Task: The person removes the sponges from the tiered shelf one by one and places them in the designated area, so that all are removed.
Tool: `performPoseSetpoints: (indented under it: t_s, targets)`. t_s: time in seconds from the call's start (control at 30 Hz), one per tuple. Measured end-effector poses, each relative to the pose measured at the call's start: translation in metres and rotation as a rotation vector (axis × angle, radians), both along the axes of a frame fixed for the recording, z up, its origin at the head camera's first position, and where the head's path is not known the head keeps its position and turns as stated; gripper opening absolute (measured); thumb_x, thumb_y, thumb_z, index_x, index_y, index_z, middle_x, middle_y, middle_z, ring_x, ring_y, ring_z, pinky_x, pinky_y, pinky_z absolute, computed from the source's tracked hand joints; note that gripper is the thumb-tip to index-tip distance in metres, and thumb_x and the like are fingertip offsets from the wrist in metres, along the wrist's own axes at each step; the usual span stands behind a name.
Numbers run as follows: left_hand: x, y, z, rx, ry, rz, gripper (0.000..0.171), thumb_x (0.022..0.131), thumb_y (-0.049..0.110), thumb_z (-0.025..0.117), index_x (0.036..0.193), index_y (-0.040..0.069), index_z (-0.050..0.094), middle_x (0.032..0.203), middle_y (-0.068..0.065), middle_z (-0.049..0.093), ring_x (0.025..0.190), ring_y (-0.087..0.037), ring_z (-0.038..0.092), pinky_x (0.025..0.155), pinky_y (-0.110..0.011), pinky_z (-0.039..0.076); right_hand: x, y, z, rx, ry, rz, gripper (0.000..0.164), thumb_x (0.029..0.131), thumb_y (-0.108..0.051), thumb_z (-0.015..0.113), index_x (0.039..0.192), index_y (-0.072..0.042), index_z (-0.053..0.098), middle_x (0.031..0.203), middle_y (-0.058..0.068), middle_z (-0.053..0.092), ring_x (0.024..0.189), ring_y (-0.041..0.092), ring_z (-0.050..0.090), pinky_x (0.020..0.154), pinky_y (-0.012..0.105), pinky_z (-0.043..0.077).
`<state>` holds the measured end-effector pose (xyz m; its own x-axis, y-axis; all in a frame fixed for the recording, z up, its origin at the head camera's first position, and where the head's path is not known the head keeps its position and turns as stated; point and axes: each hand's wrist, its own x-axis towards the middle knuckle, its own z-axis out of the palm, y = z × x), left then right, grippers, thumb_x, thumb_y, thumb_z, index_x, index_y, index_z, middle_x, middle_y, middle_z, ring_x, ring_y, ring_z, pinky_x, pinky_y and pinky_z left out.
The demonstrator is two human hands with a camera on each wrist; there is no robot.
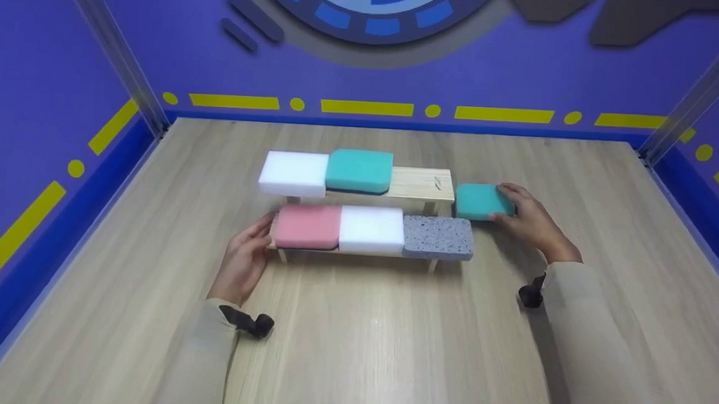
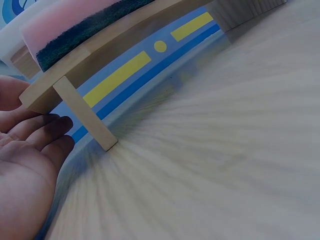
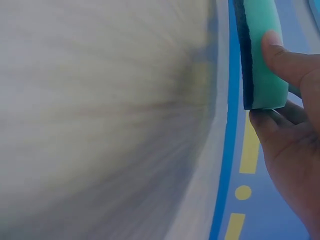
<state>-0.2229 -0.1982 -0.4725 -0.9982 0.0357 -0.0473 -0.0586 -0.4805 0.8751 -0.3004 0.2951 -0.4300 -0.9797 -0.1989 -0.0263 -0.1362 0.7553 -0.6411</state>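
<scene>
My right hand (image 1: 534, 223) pinches the right end of a green sponge (image 1: 479, 201) with a dark scouring side underneath, held beside the two small wooden racks. In the right wrist view its thumb presses the sponge's green face. My left hand (image 1: 242, 260) grips the left end of the front wooden rack (image 2: 85, 114), thumb at the board's end and fingers below. On that rack, from left to right, lie a pink sponge (image 1: 308, 226), a white sponge (image 1: 371, 228) and a speckled grey block (image 1: 437, 237).
Behind stands a second wooden rack (image 1: 419, 183), its right part bare wood. A white sponge (image 1: 293, 171) and a green sponge (image 1: 359, 170) lie side by side on its left part. Blue walls (image 1: 366, 82) with yellow marks enclose the wooden table (image 1: 352, 349) at back and sides.
</scene>
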Motion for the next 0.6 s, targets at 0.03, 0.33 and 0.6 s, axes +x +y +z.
performPoseSetpoints:
  t_s: [0.03,0.33,0.6]
  targets:
    - [0.0001,-0.0002,0.0,-0.004,0.002,-0.001,0.059,0.091,-0.011,0.038,0.147,-0.011,0.02,0.159,-0.021,0.018,0.147,-0.026,0.018,0.121,-0.036,0.017,-0.0008,0.0002,-0.0014,0.003,-0.01,-0.003,0.069,0.094,-0.016,0.062,0.149,0.004,0.025,0.157,0.023,0.019,0.145,0.042,0.016,0.119,0.055,0.016]
    - [0.0011,-0.0013,-0.0011,-0.018,0.027,-0.006,0.057,0.093,-0.012,0.037,0.147,-0.013,0.018,0.159,-0.022,0.016,0.148,-0.026,0.015,0.122,-0.035,0.013,-0.0026,0.0023,-0.0107,0.033,-0.08,-0.014,0.07,0.094,-0.019,0.061,0.151,-0.001,0.025,0.158,0.022,0.018,0.146,0.042,0.013,0.119,0.056,0.016]
    - [-0.0004,-0.0011,-0.0008,-0.011,0.023,0.0,0.056,0.093,-0.013,0.037,0.146,-0.014,0.019,0.158,-0.023,0.016,0.148,-0.026,0.015,0.121,-0.034,0.014,-0.0025,0.0028,-0.0101,0.048,-0.114,-0.009,0.071,0.094,-0.02,0.061,0.151,-0.002,0.023,0.16,0.021,0.012,0.147,0.042,0.008,0.119,0.056,0.013]
